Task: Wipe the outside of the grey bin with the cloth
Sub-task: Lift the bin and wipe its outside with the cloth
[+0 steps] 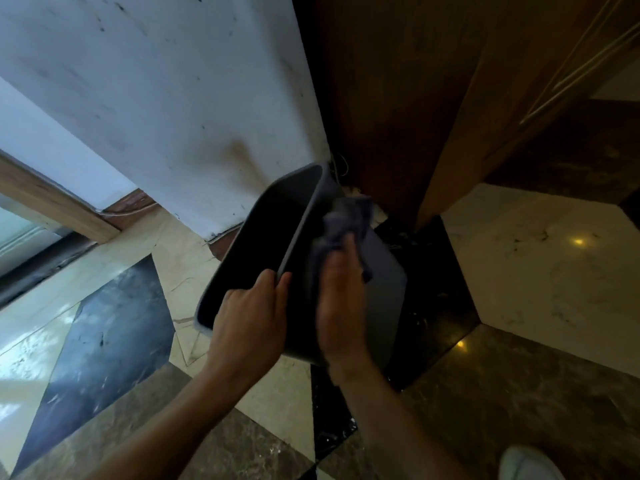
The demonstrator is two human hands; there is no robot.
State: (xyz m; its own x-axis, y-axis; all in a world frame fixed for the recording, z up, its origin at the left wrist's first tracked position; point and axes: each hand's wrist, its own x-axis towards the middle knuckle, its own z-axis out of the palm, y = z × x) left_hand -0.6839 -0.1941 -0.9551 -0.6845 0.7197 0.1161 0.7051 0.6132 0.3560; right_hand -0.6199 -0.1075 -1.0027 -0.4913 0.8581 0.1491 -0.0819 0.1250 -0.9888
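Head view: left hand [252, 313] grips the grey bin [384, 271] by its rim; right hand [341, 306], fingers straight, presses the cloth [346, 216] against its side.

Single view, head-worn, wide-angle (straight lines bow at edges). Faces forward and steeply down; grey bin [386, 282] close, mid-frame; white wall [173, 81] at far left, wooden panel [381, 98] far right, marble floor [519, 393] near.

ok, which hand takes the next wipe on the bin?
Right. The right hand lies flat on the cloth, pressing it against the outer wall of the bin. The left hand grips the rim and steadies the tilted bin.
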